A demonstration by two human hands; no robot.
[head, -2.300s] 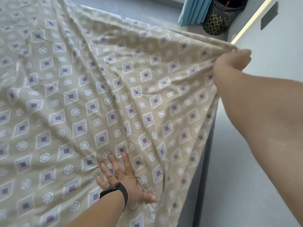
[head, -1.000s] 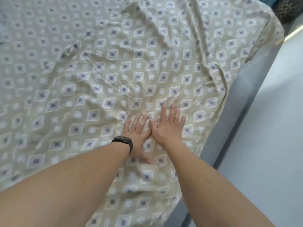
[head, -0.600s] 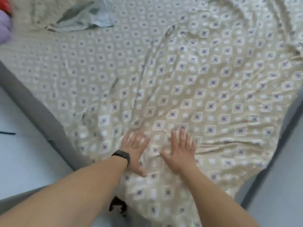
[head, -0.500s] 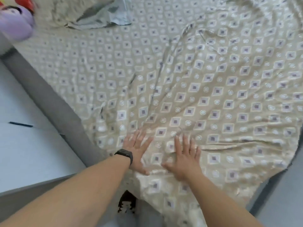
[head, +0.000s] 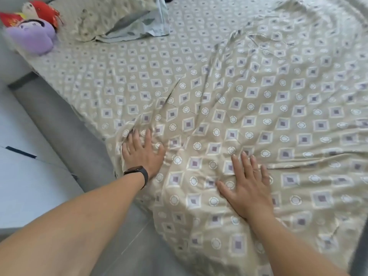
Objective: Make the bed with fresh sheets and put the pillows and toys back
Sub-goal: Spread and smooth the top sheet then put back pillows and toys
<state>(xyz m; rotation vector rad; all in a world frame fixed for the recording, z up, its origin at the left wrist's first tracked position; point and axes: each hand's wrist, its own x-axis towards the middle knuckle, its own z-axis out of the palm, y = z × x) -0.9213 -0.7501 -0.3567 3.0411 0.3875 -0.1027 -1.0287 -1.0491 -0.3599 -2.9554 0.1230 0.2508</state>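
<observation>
- Beige sheet (head: 249,108) with a pattern of diamonds and rings covers the bed, wrinkled into long folds that run from the near edge toward the far side.
- Left hand (head: 142,150) lies flat on the sheet near the bed's left edge, fingers spread and straight, pressing the cloth; a dark wristband (head: 137,173) circles the wrist.
- Right hand (head: 249,184) rests palm down on the sheet to the right of the left hand, well apart from it, fingers straight and slightly fanned, holding nothing.
- Grey bed frame (head: 59,120) shows along the left side, with the sheet's edge bunched just beside the left hand.
- At the far left corner a pillow (head: 111,18) in a matching beige case lies on the sheet, a pale blue cloth (head: 143,26) showing at its open end.
- Beside the pillow sit a purple plush toy (head: 33,36) and a red plush toy (head: 43,10), touching each other.
- Pale floor (head: 25,176) lies left of the frame.
</observation>
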